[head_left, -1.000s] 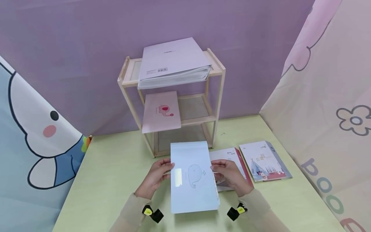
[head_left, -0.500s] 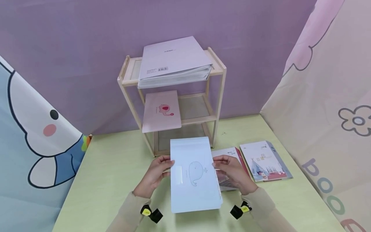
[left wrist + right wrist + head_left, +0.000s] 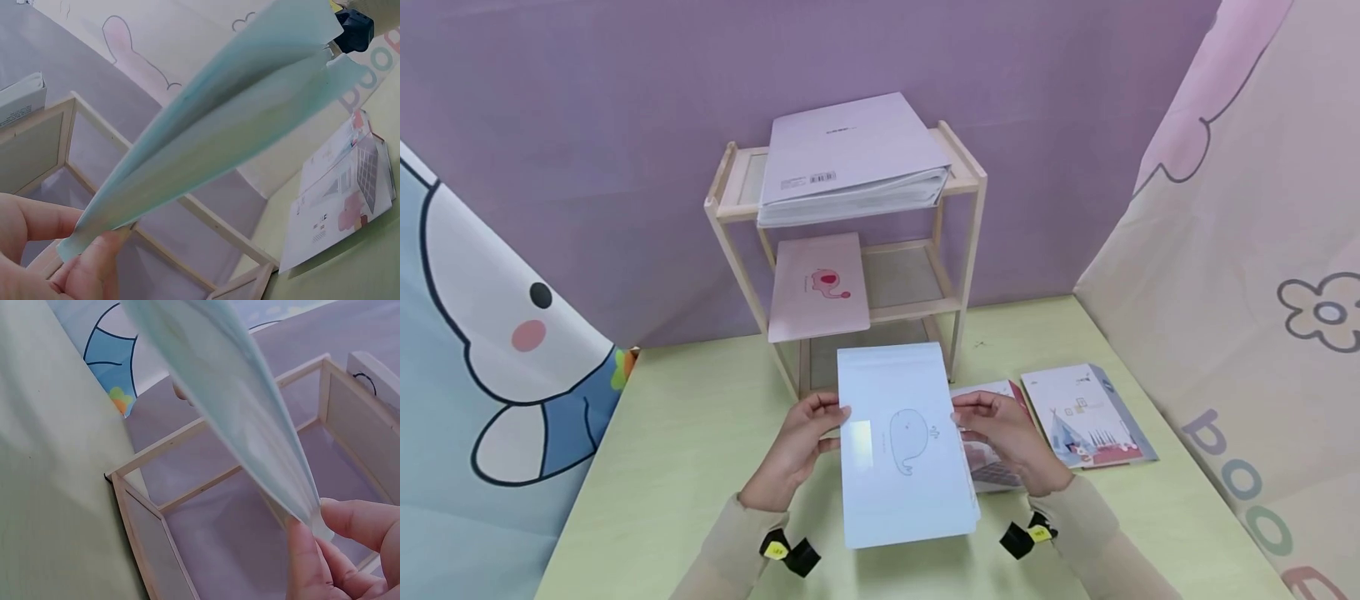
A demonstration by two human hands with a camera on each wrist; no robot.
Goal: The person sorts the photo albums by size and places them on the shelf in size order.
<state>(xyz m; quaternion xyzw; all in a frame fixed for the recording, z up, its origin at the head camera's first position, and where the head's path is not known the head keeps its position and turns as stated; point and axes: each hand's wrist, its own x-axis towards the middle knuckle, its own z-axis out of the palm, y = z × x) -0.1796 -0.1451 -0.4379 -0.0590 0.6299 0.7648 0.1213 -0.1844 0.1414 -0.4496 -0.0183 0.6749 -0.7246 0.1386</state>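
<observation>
A pale blue notebook (image 3: 887,508) with a whale drawn on its cover is held above the table, in front of the shelf rack. My left hand (image 3: 793,454) pinches its left edge between thumb and fingers. On the opposite edge, my right hand (image 3: 1015,446) pinches it the same way. Seen from the left wrist, the notebook (image 3: 262,119) parts slightly between its covers, and the left thumb and fingers grip one edge. In the right wrist view, the right hand (image 3: 344,553) holds the notebook's edge (image 3: 250,419) at the fingertips.
A small wooden rack (image 3: 972,250) stands behind the notebook. On its top lies a thick white book (image 3: 857,146); a pink elephant notebook (image 3: 805,304) juts from the middle shelf. Two illustrated books lie at right: one (image 3: 1000,479) partly behind my right hand, another (image 3: 1086,421) farther right.
Both hands and the whale notebook have shifted slightly forward, toward the rack. My right hand has also drifted a little to the right. The rack and other books stay put.
</observation>
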